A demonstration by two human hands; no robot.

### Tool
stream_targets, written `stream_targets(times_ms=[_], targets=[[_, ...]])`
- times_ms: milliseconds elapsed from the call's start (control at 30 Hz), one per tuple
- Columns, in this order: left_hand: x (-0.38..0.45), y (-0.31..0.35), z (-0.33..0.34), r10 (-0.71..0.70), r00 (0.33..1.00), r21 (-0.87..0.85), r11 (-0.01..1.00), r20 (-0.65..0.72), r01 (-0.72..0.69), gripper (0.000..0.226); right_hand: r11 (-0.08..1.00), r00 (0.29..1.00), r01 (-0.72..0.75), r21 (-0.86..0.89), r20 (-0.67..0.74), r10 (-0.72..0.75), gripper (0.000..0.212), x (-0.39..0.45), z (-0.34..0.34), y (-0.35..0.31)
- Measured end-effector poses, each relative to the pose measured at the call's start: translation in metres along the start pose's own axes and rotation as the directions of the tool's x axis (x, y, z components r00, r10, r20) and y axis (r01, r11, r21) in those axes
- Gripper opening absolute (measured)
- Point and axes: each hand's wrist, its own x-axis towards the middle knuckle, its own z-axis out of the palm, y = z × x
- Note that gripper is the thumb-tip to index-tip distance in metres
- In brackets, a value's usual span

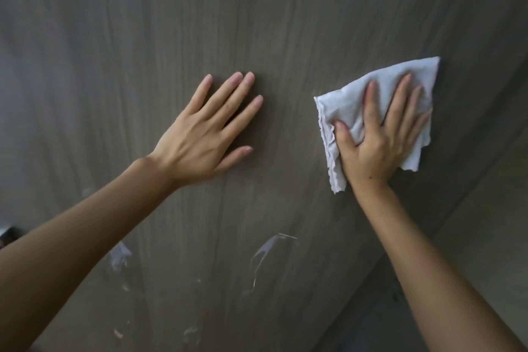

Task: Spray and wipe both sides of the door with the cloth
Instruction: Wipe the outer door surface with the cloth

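Left hand [205, 128] is laid flat on the grey wood-grain door [143, 37], fingers straight, nothing held. At its 3 o'clock, the white cloth [351, 111] is pressed against the door under the right hand [377, 134], fingers spread. Whitish smears [265, 254] are seen at 6 o'clock.

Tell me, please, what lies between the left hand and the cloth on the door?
Only bare door shows between the left hand and the cloth in the head view.
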Motion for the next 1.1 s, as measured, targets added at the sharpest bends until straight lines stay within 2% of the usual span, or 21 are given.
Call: stream_targets(times_ms=[133, 267, 333, 467, 533, 633, 700, 733, 800, 867, 900, 1000, 1100], targets=[[-0.05, 0.039, 0.016, -0.143, 0.989, -0.01, 0.99, -0.041, 0.143, 0.063, 0.998, 0.998, 0.048, 0.032, 0.039, -0.049, 0.062, -0.026, 0.0, -0.015], [-0.084, 0.065, 0.035, -0.273, 0.962, -0.001, 0.962, -0.013, 0.273, 0.068, 0.958, 0.956, 0.261, 0.118, 0.107, -0.274, 0.061, -0.086, 0.003, -0.037], [-0.088, 0.071, 0.043, -0.332, 0.943, 0.002, 0.943, -0.026, 0.333, 0.06, 0.896, 0.888, 0.424, 0.132, 0.133, -0.44, 0.066, -0.122, 0.004, -0.04], [-0.088, 0.078, 0.068, -0.392, 0.917, 0.052, 0.917, -0.078, 0.397, 0.06, 0.684, 0.658, 0.716, 0.14, 0.191, -0.728, 0.061, -0.194, 0.006, -0.027], [-0.089, 0.079, 0.078, -0.405, 0.905, 0.066, 0.907, -0.13, 0.415, 0.066, 0.592, 0.554, 0.793, 0.146, 0.234, -0.799, 0.062, -0.229, 0.006, -0.013], [-0.09, 0.077, 0.081, -0.397, 0.901, 0.065, 0.908, -0.175, 0.413, 0.068, 0.532, 0.48, 0.819, 0.217, 0.25, -0.841, 0.085, -0.258, 0.002, 0.009], [-0.09, 0.078, 0.079, -0.401, 0.899, 0.061, 0.907, -0.176, 0.417, 0.068, 0.539, 0.491, 0.799, 0.266, 0.227, -0.841, 0.086, -0.255, -0.001, 0.017], [-0.09, 0.078, 0.079, -0.403, 0.898, 0.065, 0.906, -0.174, 0.419, 0.068, 0.565, 0.524, 0.777, 0.278, 0.212, -0.825, 0.08, -0.247, -0.002, 0.021], [-0.089, 0.079, 0.078, -0.409, 0.897, 0.076, 0.902, -0.168, 0.426, 0.068, 0.677, 0.651, 0.687, 0.265, 0.19, -0.735, 0.068, -0.222, -0.003, 0.028], [-0.089, 0.078, 0.078, -0.413, 0.896, 0.082, 0.899, -0.161, 0.43, 0.068, 0.808, 0.802, 0.541, 0.234, 0.145, -0.58, 0.063, -0.19, -0.004, 0.031], [-0.089, 0.079, 0.078, -0.413, 0.896, 0.086, 0.899, -0.161, 0.43, 0.068, 0.85, 0.853, 0.475, 0.228, 0.117, -0.508, 0.064, -0.174, -0.003, 0.03], [-0.09, 0.078, 0.08, -0.41, 0.896, 0.098, 0.898, -0.171, 0.43, 0.069, 0.908, 0.921, 0.356, 0.222, 0.082, -0.381, 0.073, -0.146, 0.001, 0.011], [-0.09, 0.078, 0.082, -0.408, 0.894, 0.102, 0.896, -0.186, 0.431, 0.069, 0.939, 0.951, 0.274, 0.206, 0.09, -0.297, 0.064, -0.154, 0.005, -0.013]])
